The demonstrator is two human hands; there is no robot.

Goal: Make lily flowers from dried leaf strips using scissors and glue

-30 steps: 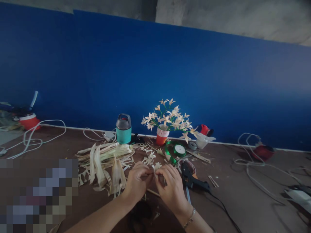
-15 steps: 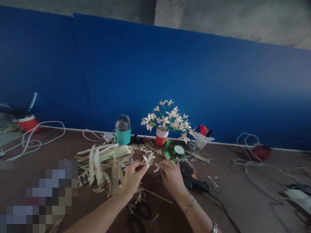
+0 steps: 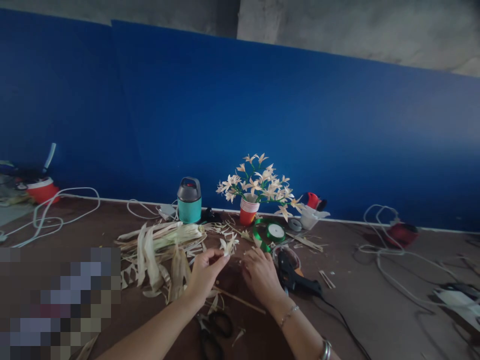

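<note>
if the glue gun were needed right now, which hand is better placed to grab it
Probably the right hand: it is beside the black glue gun. The left hand is farther off and seems to pinch pale petals.

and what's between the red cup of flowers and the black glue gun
Mainly a spool of green ribbon, with loose ribbon curling beside it; the head view shows it between the red cup and black glue gun.
</note>
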